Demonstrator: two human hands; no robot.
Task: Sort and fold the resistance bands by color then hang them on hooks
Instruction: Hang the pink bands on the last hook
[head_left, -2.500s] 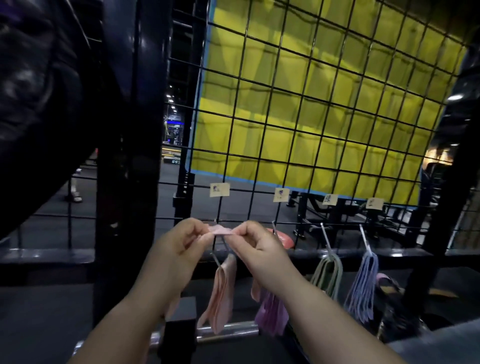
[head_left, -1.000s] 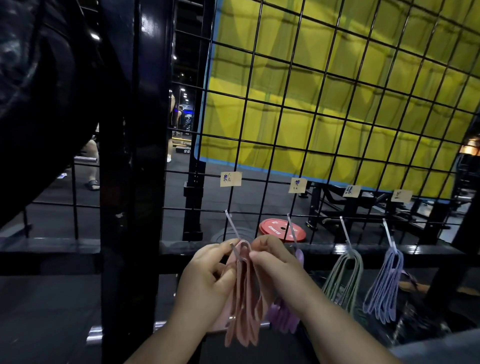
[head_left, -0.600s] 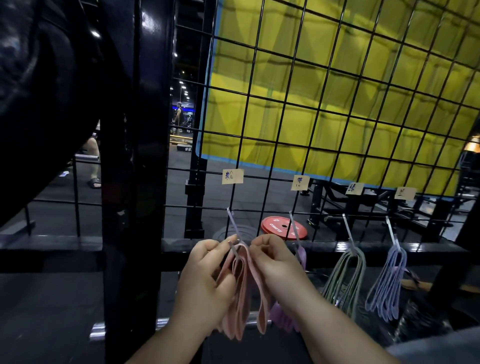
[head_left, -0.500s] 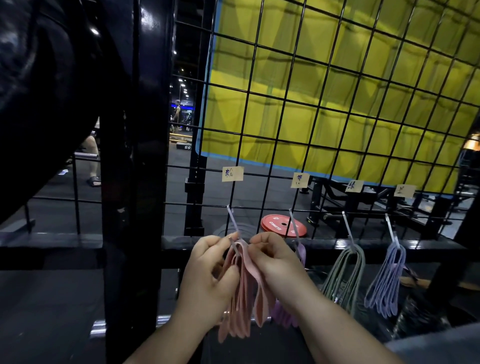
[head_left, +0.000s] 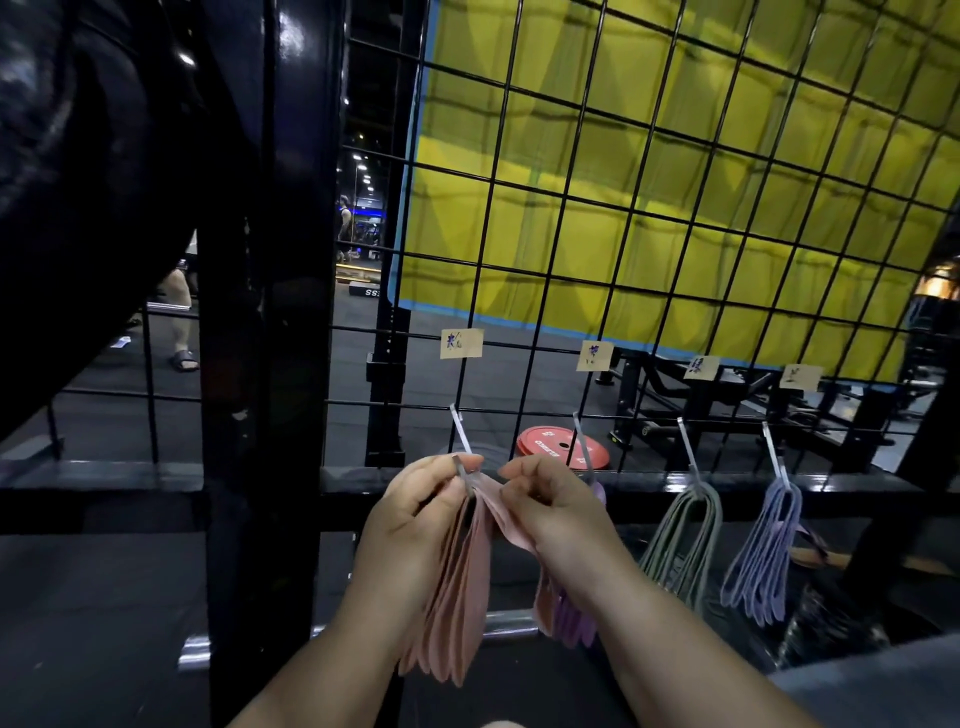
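Item: pink bands (head_left: 462, 582), folded bundle | Location: draped over leftmost hook (head_left: 461, 431) | Handling (judged): light, soft, stretchy, liable to slip off | Hold: top fold | Hands: left hand (head_left: 415, 514) grips bundle under hook; right hand (head_left: 550, 509) pinches one loop beside it

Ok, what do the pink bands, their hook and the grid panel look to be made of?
Pink bands: thin, matte sheet, likely latex or rubber; they drape limp in flat loops. Hook: bare metal, probably steel; pale grey with a glint. Grid panel: stiff metal wire with a black coat, paint or plastic; straight rods, slight sheen.
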